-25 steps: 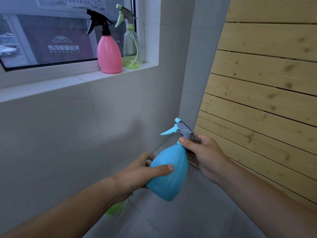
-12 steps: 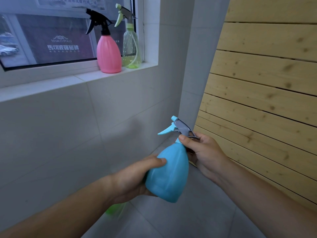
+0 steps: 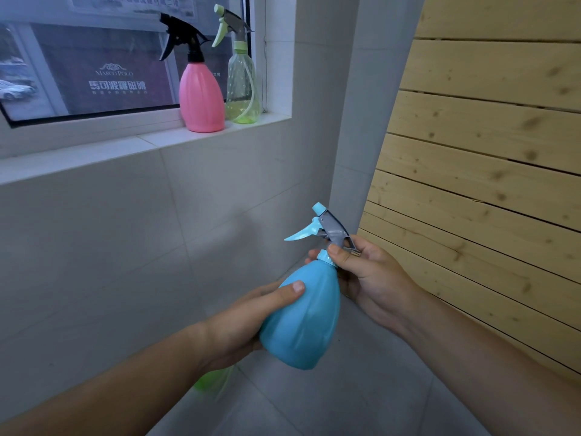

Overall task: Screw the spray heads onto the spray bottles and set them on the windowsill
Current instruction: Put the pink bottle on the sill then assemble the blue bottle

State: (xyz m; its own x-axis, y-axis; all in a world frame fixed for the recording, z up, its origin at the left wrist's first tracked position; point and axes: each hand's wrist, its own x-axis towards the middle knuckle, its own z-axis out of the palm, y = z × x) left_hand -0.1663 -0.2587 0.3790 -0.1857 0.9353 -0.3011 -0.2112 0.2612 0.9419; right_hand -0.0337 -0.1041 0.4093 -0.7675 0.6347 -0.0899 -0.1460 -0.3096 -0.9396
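Gripping the blue bottle (image 3: 303, 322) by its belly, your left hand (image 3: 248, 322) is wrapping around it with the thumb pressed on the front, while your right hand (image 3: 374, 278) is pinching the collar under the blue-and-grey spray head (image 3: 327, 229), fingers closed there. You are holding this bottle low, well below the windowsill (image 3: 151, 146), tilted slightly. By the look of it, you are tightening the head, so this one is not finished. Up on the windowsill, the pink bottle (image 3: 201, 99) and the clear green bottle (image 3: 242, 86) are already standing capped, side by side. Below your left forearm something green (image 3: 210, 380) is showing, blurred; I cannot tell what.
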